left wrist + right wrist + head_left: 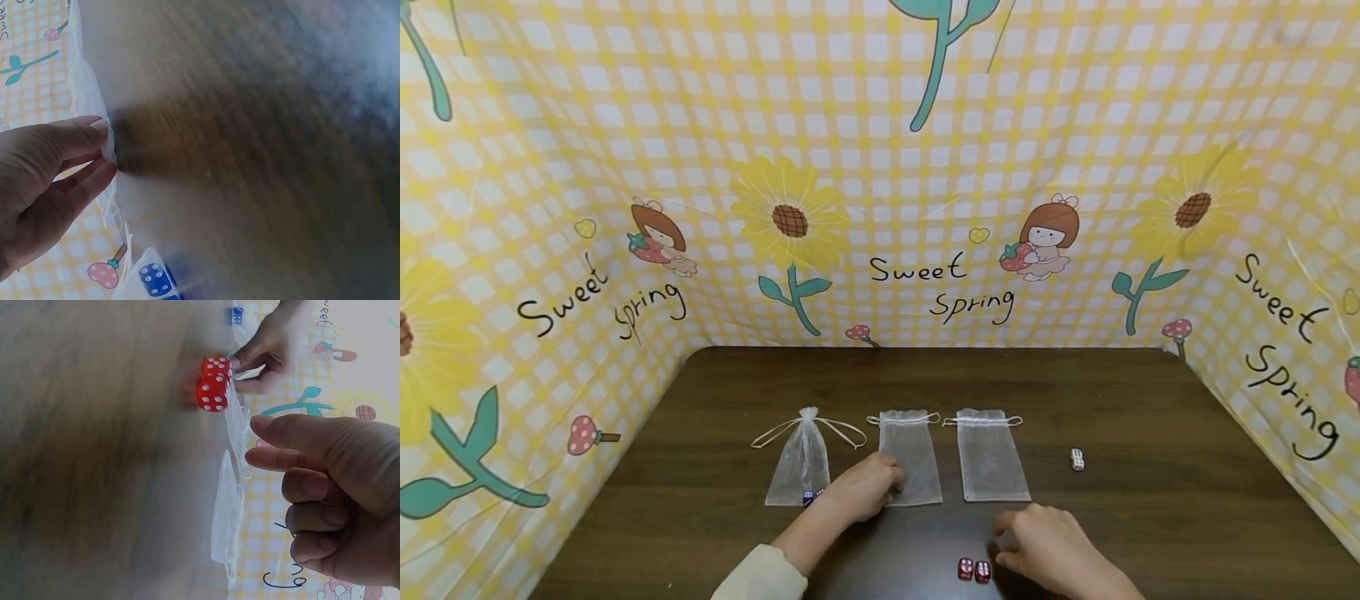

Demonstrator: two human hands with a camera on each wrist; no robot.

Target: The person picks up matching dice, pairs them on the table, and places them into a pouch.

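My left hand (868, 487) pinches the lower left edge of the middle white mesh drawstring bag (913, 462), seen between thumb and fingers in the left wrist view. My right hand (1052, 542) holds nothing; its thumb and index finger are apart, the other fingers curled in the right wrist view. Beside its fingertips two red dice (973, 571) sit together on the table. Left of the left hand, a cinched mesh bag (797, 467) contains blue dice (808, 497), partly hidden by the forearm. Another mesh bag (992, 462) lies flat to the right.
White dice (1077, 459) stand at the right of the dark wooden table (1112, 392). A yellow checked cloth (880, 183) printed with flowers hangs along the back and both sides.
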